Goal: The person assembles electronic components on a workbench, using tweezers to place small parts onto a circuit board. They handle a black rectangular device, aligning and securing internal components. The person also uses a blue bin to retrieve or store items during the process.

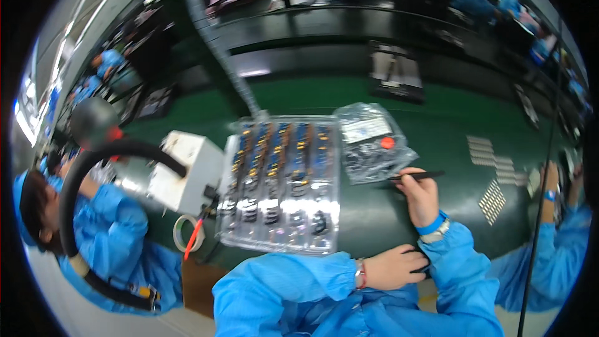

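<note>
My right hand (421,198) is closed in a pinch around a thin black tweezer-like tool (429,175), beside the lower right of a clear plastic bag (368,170). The bag holds dark parts and bears a white label and a round red sticker. My left hand (392,268) rests low near the table's front edge, below my right wrist. Its fingers curl over something dark that I cannot make out. Left of the bag lies a clear plastic tray (332,224) with several columns of small blue, gold and black parts.
A white box (187,171) with a thick black hose (125,148) stands left, near a tape roll (186,232) and an orange stick (194,240). Small metallic sheets (492,202) lie right. A dark fixture (396,73) sits farther back. Co-workers in blue sit at both sides.
</note>
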The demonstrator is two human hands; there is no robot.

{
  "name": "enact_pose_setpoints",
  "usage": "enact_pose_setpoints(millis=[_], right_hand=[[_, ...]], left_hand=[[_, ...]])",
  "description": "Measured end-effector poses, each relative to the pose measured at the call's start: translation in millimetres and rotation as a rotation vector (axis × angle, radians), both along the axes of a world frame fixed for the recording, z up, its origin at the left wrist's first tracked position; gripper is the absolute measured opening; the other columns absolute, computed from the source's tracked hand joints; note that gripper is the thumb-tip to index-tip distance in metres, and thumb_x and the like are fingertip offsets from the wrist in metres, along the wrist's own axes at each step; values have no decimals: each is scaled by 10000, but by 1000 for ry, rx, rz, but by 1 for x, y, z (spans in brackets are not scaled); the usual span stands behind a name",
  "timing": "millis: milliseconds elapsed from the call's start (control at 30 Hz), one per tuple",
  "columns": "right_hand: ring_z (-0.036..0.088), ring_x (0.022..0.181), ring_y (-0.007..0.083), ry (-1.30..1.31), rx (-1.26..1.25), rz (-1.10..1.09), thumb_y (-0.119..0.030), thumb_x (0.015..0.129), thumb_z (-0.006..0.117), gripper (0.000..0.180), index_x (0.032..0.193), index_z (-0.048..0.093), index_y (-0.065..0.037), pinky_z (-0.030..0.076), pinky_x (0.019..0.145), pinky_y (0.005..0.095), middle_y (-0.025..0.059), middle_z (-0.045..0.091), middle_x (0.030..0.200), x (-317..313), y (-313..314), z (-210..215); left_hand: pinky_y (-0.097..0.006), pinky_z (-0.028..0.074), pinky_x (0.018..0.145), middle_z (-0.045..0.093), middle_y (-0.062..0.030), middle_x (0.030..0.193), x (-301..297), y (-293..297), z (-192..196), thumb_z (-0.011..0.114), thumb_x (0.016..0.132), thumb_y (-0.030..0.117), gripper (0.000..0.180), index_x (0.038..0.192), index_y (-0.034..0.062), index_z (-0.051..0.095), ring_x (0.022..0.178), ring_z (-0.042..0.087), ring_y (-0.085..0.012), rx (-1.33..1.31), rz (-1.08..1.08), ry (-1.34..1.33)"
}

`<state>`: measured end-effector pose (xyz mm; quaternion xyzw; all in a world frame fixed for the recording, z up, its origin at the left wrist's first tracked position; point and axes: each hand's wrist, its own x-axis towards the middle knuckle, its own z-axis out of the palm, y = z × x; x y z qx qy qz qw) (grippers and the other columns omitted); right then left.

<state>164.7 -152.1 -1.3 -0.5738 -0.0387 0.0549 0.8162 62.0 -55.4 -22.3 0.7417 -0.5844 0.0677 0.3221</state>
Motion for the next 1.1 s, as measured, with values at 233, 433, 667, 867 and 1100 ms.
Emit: enact_pose_setpoints(millis=[233, 433, 667, 867, 1100], right_hand=[[557, 836, 131, -11, 33, 74, -112, 819, 567, 187, 976, 557, -9, 426, 727, 239, 66, 593, 910, 1, -4, -2], [555, 819, 115, -29, 77, 84, -61, 810, 556, 160, 961, 564, -7, 429, 720, 227, 59, 592, 906, 0, -4, 0], [547, 796, 97, 0, 81, 85, -45, 808, 554, 148, 951, 574, -11, 428, 716, 212, 51, 594, 875, -1, -3, 3], [542, 786, 94, -7, 71, 79, -57, 807, 562, 147, 946, 577, -12, 426, 718, 217, 48, 595, 869, -2, -2, 3], [545, 800, 99, -3, 64, 74, -54, 807, 559, 147, 946, 576, -10, 425, 721, 220, 51, 595, 871, -1, -5, 3]], left_hand=[[-353, 352, 897, 475, -81, 1145, 4, 1, 12, 521, 709, 152, 367, 1076, 137, 512, 1079, 444, -211, 68, -16, -7], [-357, 382, 854, 495, -98, 1094, 5, -1, 20, 486, 748, 129, 260, 999, 103, 549, 1044, 468, -225, 14, -9, 6], [-350, 368, 873, 482, -101, 1124, 4, 0, 21, 500, 734, 133, 282, 1012, 106, 542, 1064, 457, -219, 78, -21, -2], [-349, 361, 880, 471, -103, 1142, 3, 0, 21, 514, 719, 136, 308, 1026, 109, 536, 1080, 446, -218, 72, -21, 3], [-352, 356, 886, 470, -103, 1145, 6, -1, 23, 509, 726, 141, 314, 1037, 110, 533, 1085, 443, -219, 91, -34, 11]])
